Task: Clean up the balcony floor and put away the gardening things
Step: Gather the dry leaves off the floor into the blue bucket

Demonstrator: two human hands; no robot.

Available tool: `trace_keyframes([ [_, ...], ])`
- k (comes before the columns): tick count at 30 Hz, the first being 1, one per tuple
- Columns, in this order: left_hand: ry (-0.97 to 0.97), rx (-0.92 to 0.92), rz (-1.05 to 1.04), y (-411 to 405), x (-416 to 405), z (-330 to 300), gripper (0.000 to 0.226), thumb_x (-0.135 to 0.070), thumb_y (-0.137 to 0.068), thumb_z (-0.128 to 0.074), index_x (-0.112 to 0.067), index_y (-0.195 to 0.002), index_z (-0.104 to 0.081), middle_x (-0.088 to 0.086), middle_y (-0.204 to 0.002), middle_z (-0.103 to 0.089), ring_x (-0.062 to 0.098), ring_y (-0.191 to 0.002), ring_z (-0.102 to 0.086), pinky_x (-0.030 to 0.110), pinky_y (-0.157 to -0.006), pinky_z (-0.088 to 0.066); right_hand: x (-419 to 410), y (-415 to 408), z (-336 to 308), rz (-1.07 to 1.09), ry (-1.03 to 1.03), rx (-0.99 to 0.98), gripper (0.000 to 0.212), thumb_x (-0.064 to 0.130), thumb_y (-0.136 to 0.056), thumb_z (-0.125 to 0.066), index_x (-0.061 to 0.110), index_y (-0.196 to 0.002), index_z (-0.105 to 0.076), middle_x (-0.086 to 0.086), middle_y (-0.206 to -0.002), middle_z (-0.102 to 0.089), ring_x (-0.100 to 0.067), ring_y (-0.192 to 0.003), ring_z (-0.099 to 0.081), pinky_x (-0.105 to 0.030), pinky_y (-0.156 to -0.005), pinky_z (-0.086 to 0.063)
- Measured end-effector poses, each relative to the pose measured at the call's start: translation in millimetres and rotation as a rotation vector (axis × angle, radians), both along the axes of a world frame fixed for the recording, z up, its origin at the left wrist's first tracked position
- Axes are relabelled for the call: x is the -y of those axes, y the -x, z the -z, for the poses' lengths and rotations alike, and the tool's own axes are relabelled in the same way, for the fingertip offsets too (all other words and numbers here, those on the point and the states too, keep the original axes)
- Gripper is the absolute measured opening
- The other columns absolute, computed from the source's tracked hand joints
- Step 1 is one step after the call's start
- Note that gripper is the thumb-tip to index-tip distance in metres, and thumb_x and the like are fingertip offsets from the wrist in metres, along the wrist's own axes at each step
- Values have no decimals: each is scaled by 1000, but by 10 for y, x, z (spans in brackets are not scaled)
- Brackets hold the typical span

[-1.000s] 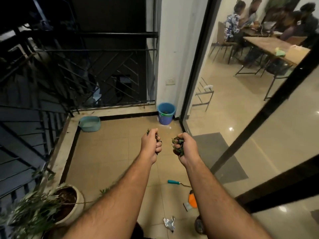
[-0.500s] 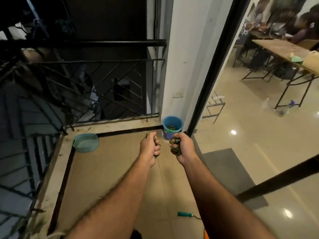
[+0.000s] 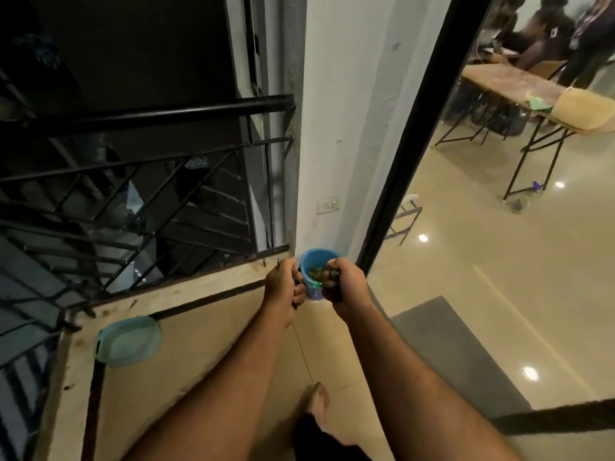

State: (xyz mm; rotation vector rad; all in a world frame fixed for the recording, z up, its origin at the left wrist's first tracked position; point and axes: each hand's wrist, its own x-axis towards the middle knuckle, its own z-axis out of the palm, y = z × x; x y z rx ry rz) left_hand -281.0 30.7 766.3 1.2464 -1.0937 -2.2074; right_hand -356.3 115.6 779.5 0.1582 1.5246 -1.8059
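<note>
Both hands nearer bucket [image 3: 315, 261] rim; left hand [image 3: 283, 283], right hand [image 3: 342, 283] fingers clamped on leaves.

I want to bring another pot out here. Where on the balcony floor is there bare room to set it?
Bare tiles run between the teal basin by the railing and the grey mat. The corner is crowded: the blue bucket stands there, with the left hand and right hand gripping leaves beside it.
</note>
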Motion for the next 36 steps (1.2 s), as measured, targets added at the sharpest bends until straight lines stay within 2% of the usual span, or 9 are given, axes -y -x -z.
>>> trace_keyframes([
  [2, 37, 17, 10, 280, 301, 27, 30, -24, -94, -50, -20, -65, -44, -4, -50, -42, 9, -37, -28, 19, -36, -18, 298, 287, 52, 16, 1, 11, 13, 6, -87, -46, 9, -77, -53, -7, -65, -47, -16, -54, -43, -27, -47, -45],
  [3, 55, 16, 15, 430, 453, 34, 30, -24, -94, -51, -20, -65, -43, -4, -50, -42, 9, -36, -28, 18, -36, -18, 461, 452, 80, 22, 0, 14, 13, 6, -87, -47, 9, -76, -53, -8, -67, -49, -18, -58, -46, -35, -57, -56],
  [5, 52, 20, 17, 673, 688, 40, 29, -24, -95, -51, -21, -68, -43, -4, -54, -41, 8, -36, -28, 17, -35, -19, 712, 719, 123, -5, -35, -4, 11, 9, -88, -52, 8, -79, -57, -10, -72, -55, -22, -65, -53, -43, -76, -59],
  [8, 40, 19, 16, 1088, 1054, 61, 30, -23, -96, -51, -21, -68, -42, -3, -57, -41, 7, -36, -28, 17, -34, -17, 1038, 1159, 169, -78, -90, -76, 10, 14, -90, -53, 8, -85, -59, -11, -74, -56, -20, -61, -53, -27, -59, -47],
  [12, -31, 23, -36, 1553, 1408, 109, 31, -25, -98, -52, -20, -68, -42, -4, -55, -42, 6, -33, -27, 14, -34, -17, 1351, 1742, 230, -82, -88, -33, 11, 14, -91, -50, 10, -82, -55, -10, -69, -50, -15, -44, -47, -21, -45, -37],
  [21, -53, 151, 117, 2387, 2016, 551, 27, -24, -97, -53, -18, -72, -44, 0, -60, -46, 9, -38, -32, 18, -37, -20, 1697, 2482, 746, 69, -106, 92, 22, 15, -88, -47, 18, -67, -46, -2, -59, -43, -10, -41, -40, -20, -35, -35],
  [25, -40, 236, 294, 2764, 2298, 802, 25, -27, -98, -55, -15, -77, -50, 0, -64, -48, 8, -42, -37, 19, -35, -25, 1907, 2788, 970, 197, -186, 99, 12, 18, -79, -53, 19, -67, -57, -5, -69, -50, -14, -56, -47, -22, -38, -38],
  [27, -33, 284, 382, 2924, 2458, 889, 24, -29, -99, -54, -15, -80, -52, 0, -66, -49, 9, -45, -39, 19, -37, -27, 2025, 2905, 1086, 276, -205, 134, 13, 13, -83, -50, 16, -72, -56, -6, -70, -49, -17, -58, -47, -24, -41, -38],
  [36, -58, 489, 600, 3322, 2784, 1649, 25, -34, -100, -54, -15, -83, -56, 0, -59, -52, 12, -44, -44, 20, -41, -30, 2237, 3006, 1850, 490, -185, 318, 20, 7, -90, -43, 11, -71, -46, -7, -59, -41, -17, -47, -40, -22, -38, -28],
])
